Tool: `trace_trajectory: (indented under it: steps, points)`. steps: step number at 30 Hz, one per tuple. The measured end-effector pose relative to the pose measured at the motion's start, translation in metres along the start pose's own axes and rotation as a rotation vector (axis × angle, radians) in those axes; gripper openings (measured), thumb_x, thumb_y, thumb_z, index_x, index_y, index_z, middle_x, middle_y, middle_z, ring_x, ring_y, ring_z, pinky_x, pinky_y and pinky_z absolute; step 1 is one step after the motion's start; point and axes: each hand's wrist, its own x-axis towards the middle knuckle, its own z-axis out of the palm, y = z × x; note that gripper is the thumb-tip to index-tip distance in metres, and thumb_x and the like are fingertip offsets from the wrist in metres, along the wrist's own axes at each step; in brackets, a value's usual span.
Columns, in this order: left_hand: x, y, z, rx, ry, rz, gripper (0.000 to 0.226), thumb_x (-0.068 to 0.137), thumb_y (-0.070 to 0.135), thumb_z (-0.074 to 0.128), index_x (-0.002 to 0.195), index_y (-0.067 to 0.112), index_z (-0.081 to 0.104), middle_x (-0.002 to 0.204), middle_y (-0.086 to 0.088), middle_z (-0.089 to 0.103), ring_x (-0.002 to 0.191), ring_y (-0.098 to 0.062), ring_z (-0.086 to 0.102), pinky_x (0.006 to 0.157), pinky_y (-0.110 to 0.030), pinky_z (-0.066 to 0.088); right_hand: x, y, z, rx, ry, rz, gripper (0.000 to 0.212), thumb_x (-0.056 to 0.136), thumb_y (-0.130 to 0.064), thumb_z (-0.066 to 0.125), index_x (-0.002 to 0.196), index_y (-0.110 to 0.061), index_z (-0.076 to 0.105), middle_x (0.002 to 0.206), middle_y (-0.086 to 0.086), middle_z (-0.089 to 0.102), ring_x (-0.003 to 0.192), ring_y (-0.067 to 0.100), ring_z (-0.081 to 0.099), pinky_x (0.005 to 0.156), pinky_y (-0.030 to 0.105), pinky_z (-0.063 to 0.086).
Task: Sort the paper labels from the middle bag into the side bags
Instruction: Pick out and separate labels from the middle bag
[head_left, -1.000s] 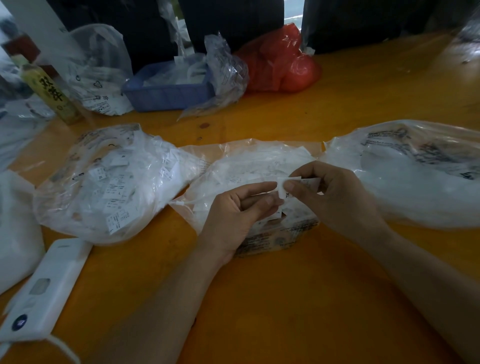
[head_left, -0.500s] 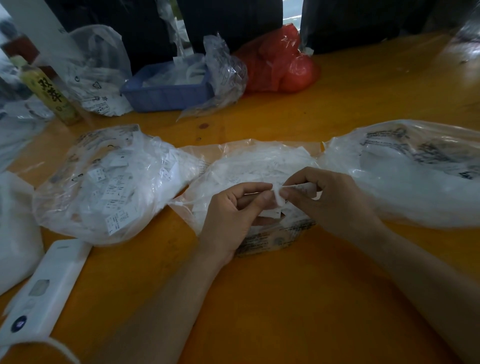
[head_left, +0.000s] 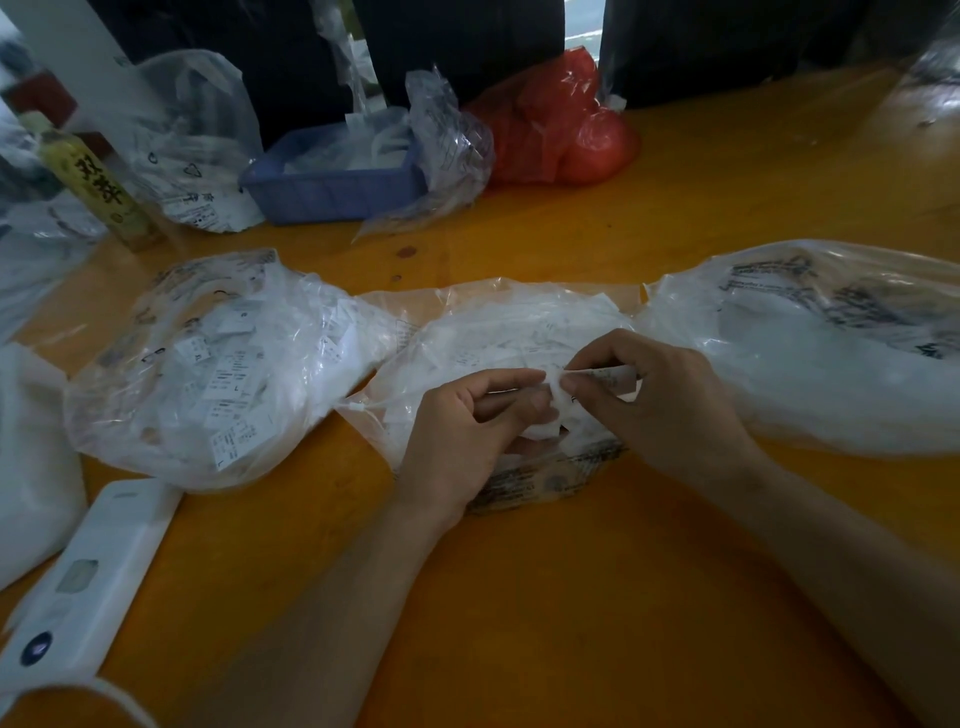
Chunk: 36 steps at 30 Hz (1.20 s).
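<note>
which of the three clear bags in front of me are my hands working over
The middle bag: both hands pinch paper labels above it, while the left bag and right bag lie untouched.

Both hands over middle bag (head_left: 498, 332) — left hand (head_left: 462, 431) and right hand (head_left: 670, 405) pinch white paper labels (head_left: 558, 402) between fingertips. Side bags flank it: left bag (head_left: 208, 364), right bag (head_left: 821, 353).

Dim light is falling on an orange wooden table (head_left: 571, 623), glaring off its far right corner, while dark shapes are standing along its far edge.
</note>
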Motion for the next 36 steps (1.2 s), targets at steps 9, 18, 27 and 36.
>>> trace_trajectory:
  steps: [9, 18, 27, 36]
  points:
    - [0.0011, -0.0019, -0.0016, -0.047, -0.004, 0.000, 0.016, 0.093, 0.016, 0.078, 0.107, 0.020, 0.083, 0.101, -0.011, 0.082, 0.096, -0.027, 0.081, 0.075, -0.031, 0.066, 0.0015, 0.0009, -0.0007, -0.019, -0.057, -0.026, 0.013, 0.092, -0.028, 0.074, 0.105, -0.028, 0.071, 0.087, -0.027, 0.063, 0.092, -0.009, 0.061, 0.071, 0.003, 0.045]
    - [0.0010, -0.0023, -0.0002, 0.000, 0.053, 0.061, 0.017, 0.082, 0.028, 0.082, 0.099, 0.025, 0.085, 0.096, -0.007, 0.082, 0.092, -0.023, 0.080, 0.069, -0.031, 0.066, 0.0018, 0.0021, 0.0002, -0.040, -0.109, -0.033, 0.014, 0.093, -0.028, 0.073, 0.098, -0.038, 0.065, 0.085, -0.033, 0.061, 0.083, -0.003, 0.065, 0.071, 0.009, 0.049]
    - [0.0003, -0.0034, 0.0004, 0.070, 0.074, 0.101, 0.011, 0.088, 0.023, 0.081, 0.099, 0.023, 0.083, 0.094, -0.004, 0.082, 0.090, -0.019, 0.080, 0.066, -0.027, 0.064, 0.0001, 0.0029, -0.0007, 0.005, -0.155, -0.040, 0.017, 0.094, -0.030, 0.072, 0.093, -0.044, 0.062, 0.080, -0.023, 0.069, 0.052, 0.010, 0.060, 0.052, 0.020, 0.049]
    - [0.0023, -0.0053, -0.0006, 0.113, 0.022, 0.088, 0.031, 0.090, 0.006, 0.082, 0.109, 0.029, 0.079, 0.103, 0.003, 0.083, 0.095, -0.016, 0.080, 0.073, -0.025, 0.064, 0.0018, 0.0027, -0.0005, 0.038, -0.105, 0.078, 0.013, 0.091, -0.038, 0.074, 0.099, -0.034, 0.064, 0.079, -0.022, 0.064, 0.074, -0.011, 0.061, 0.060, 0.006, 0.044]
